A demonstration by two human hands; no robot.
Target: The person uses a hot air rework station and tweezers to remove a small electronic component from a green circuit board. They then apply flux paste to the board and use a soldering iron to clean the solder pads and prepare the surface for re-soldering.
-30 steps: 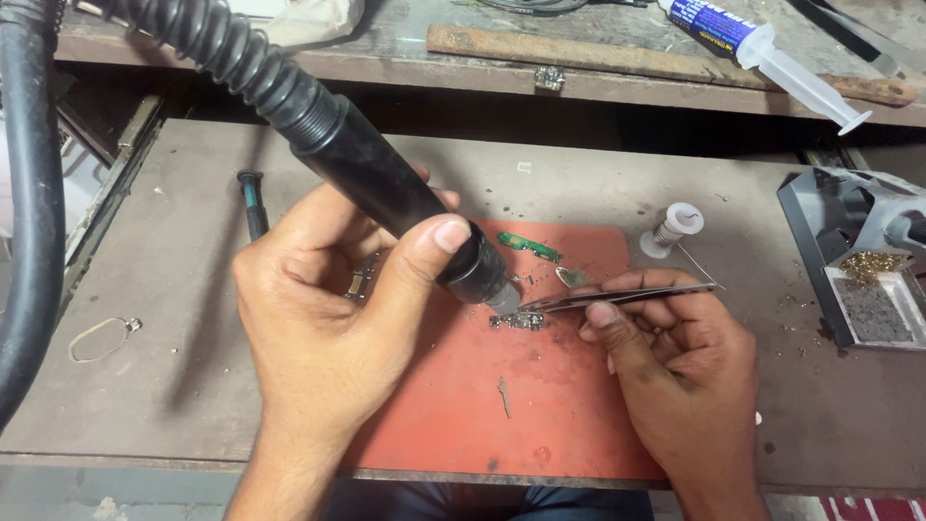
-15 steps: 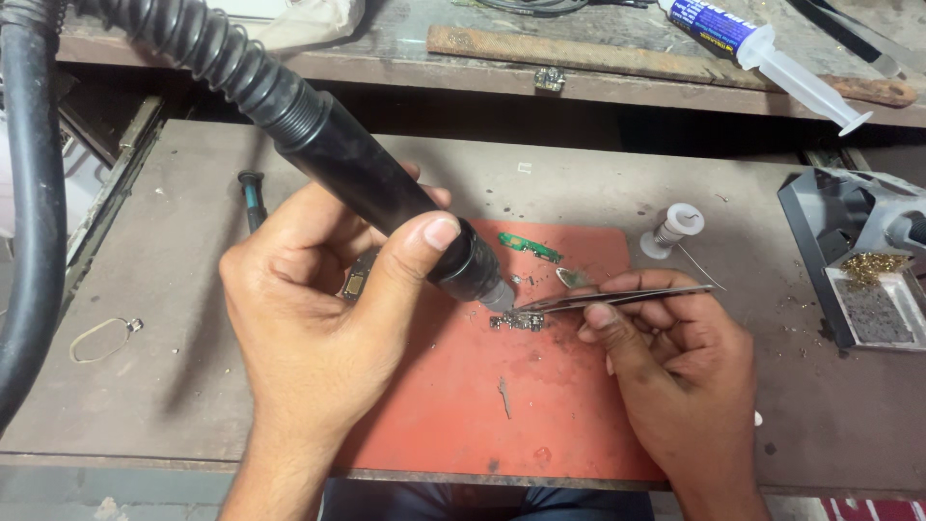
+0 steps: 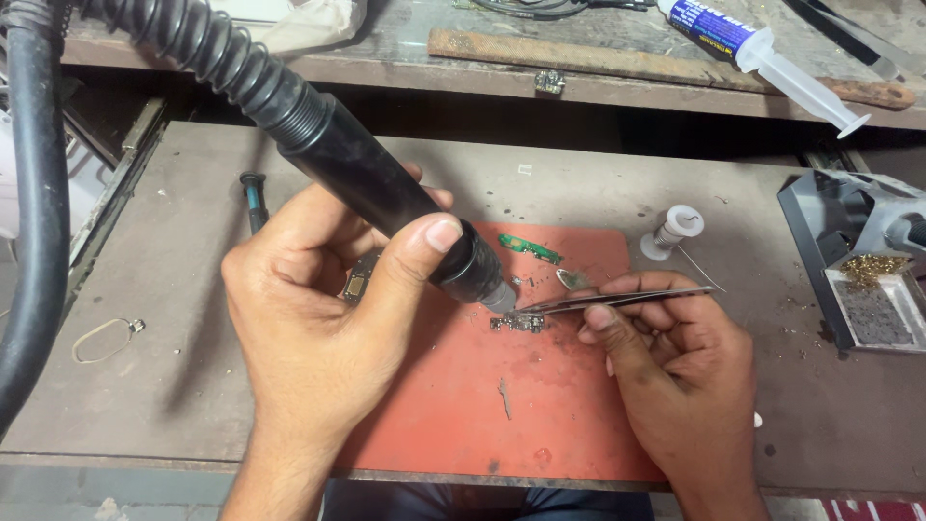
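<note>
My left hand (image 3: 318, 328) grips a black hot-air wand (image 3: 386, 198) with a ribbed hose, its metal nozzle angled down at a tiny circuit piece (image 3: 518, 323) on a red mat (image 3: 540, 415). My right hand (image 3: 675, 371) pinches metal tweezers (image 3: 617, 299), whose tips touch that small piece from the right. A small green circuit board (image 3: 531, 248) lies on the mat just behind the nozzle.
A solder spool (image 3: 673, 232) stands right of the mat. A grey stand with brass wool (image 3: 868, 285) is at the far right. A syringe (image 3: 762, 48) and a long file (image 3: 656, 63) lie on the rear shelf. A screwdriver (image 3: 254, 198) and wire loop (image 3: 101, 340) rest at left.
The wand and both hands have barely shifted; the nozzle stays over the small piece with the tweezers on it.
</note>
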